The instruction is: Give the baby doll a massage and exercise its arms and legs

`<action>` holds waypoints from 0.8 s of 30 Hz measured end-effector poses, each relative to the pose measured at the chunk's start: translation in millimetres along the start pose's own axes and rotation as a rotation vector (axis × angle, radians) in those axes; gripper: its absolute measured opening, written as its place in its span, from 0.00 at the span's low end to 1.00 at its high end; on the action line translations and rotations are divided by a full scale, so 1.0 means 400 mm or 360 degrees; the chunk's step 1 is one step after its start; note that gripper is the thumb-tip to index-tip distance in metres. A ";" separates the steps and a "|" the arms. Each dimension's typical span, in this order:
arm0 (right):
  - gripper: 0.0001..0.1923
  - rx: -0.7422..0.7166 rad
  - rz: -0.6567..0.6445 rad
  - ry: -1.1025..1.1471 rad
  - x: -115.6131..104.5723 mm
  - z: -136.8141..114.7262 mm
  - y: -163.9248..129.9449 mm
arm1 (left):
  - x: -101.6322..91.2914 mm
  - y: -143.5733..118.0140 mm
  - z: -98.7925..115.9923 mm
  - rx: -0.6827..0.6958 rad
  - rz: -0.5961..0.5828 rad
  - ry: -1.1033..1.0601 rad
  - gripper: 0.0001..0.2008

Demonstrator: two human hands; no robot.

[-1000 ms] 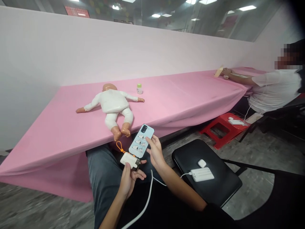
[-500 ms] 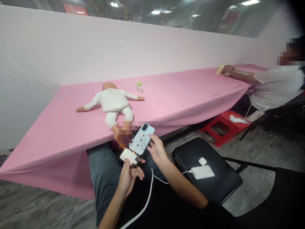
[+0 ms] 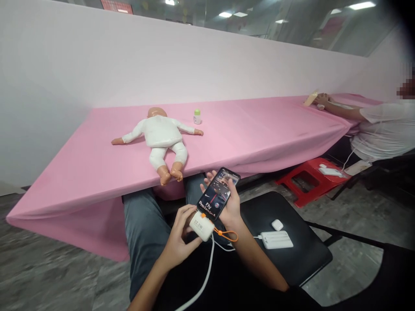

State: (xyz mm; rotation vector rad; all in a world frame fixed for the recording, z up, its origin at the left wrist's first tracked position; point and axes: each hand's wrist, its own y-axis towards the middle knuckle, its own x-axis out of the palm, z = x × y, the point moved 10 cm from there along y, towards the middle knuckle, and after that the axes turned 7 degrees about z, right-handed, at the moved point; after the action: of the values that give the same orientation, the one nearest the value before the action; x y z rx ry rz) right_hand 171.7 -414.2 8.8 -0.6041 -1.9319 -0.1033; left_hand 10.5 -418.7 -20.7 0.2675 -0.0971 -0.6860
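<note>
Phone (image 3: pixel 218 194) held over lap, screen lit and tilted up toward the head, likely for reading. Right hand (image 3: pixel 231 206) cradling it from beneath, fingers wrapped round its edges. Left hand (image 3: pixel 180 237) pinching small white charger block (image 3: pixel 202 225) at phone's 7 o'clock end, seemingly plugged in, white cable (image 3: pixel 202 276) trailing toward 6. Doll (image 3: pixel 162 140) on pink surface (image 3: pixel 259 129) at 11 o'clock.

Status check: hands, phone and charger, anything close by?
Right hand holds the phone, screen up and lit. Left hand grips the small white power bank plugged into its base. Doll lies on the pink table just ahead.
</note>
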 end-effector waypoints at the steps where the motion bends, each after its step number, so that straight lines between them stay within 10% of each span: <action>1: 0.22 -0.0057 -0.0042 -0.0023 0.010 -0.009 -0.007 | 0.003 -0.002 0.004 -0.0014 0.0011 -0.0152 0.41; 8: 0.35 -0.0324 0.0035 -0.0232 0.005 -0.038 -0.021 | -0.015 -0.020 -0.035 -0.0331 0.0416 -0.0735 0.44; 24: 0.40 -0.0288 0.0192 -0.0246 -0.070 -0.029 -0.002 | 0.001 -0.027 -0.045 -0.0416 0.0314 -0.0572 0.37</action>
State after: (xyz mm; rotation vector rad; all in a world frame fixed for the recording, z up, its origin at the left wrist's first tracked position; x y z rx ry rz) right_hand 189.7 -428.8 -10.6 -0.8695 -2.0437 -0.1605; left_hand 7.3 -423.3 -41.0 -0.1182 -0.3690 -0.5371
